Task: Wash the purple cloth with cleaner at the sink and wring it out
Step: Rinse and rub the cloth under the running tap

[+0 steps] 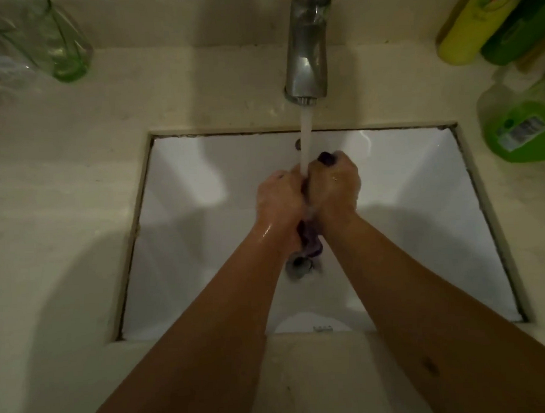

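Head view: we've got both hands over the sink point(200, 165), L hand point(279, 203) & R hand point(334, 185) pressed together, each grip closed round the purple cloth point(310, 245), w/ only a tail showing below the wrists, above the drain. Water from the tap point(306, 48) lands right btwn the fists. Risk, we reckon: splash onto the worktop point(61, 184), or wet cloth slipping down over the drain. Basin walls leave open room either side; the bottles point(517, 123) at right and the glass point(51, 38) at left stand well apart.
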